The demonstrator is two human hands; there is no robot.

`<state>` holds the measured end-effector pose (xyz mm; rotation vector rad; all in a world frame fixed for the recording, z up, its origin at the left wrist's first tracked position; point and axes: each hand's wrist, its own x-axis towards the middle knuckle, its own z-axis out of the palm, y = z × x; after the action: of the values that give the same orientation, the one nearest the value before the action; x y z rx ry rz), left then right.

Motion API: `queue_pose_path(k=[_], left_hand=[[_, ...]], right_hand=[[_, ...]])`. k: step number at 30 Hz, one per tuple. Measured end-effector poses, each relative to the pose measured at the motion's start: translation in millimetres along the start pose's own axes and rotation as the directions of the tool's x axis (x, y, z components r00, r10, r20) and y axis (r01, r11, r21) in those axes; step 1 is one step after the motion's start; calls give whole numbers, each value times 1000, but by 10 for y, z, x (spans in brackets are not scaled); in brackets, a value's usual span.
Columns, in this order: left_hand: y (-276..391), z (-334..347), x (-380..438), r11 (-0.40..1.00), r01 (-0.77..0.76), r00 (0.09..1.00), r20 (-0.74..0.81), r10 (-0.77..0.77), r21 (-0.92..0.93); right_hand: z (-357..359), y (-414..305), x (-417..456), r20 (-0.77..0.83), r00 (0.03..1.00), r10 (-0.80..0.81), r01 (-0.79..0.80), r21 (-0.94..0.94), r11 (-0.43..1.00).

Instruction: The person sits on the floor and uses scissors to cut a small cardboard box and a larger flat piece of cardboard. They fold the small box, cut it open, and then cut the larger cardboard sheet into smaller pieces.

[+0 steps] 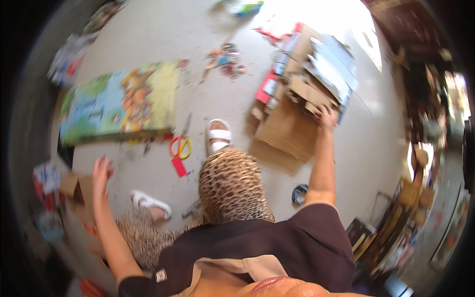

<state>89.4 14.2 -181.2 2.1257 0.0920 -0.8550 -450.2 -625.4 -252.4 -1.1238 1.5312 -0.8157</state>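
Observation:
A stack of flattened cardboard point(291, 128) lies on the floor at the right, with torn pieces and pale sheets on top. My right hand point(326, 118) is at the edge of a torn cardboard piece point(311, 92) on this stack; blur hides whether its fingers grip it. My left hand point(102, 170) is held apart from things, fingers spread, below a flat box printed with cartoon animals point(122, 100). Between box and feet lie scissors point(180, 145) with one orange and one yellow handle loop, beside a small red piece point(179, 167).
A roll of tape point(300, 194) lies near my right arm. Small scraps point(226, 61) are scattered on the floor ahead. An opened cardboard box point(78, 193) and plastic bags point(68, 59) are at the left. Stacked boxes and boards point(397, 211) stand at the far right.

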Motion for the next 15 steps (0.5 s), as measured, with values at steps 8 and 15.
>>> queue_pose_path(k=[8,15], left_hand=[[578,-201,-427,908,-406,897,-145,418,107],[605,-18,-946,588,-342,925,154,347,733]], right_hand=[[572,-499,-756,357,933,56,66,-322,944],[1866,-1522,-1738,730,683,-28,526,-465,712]])
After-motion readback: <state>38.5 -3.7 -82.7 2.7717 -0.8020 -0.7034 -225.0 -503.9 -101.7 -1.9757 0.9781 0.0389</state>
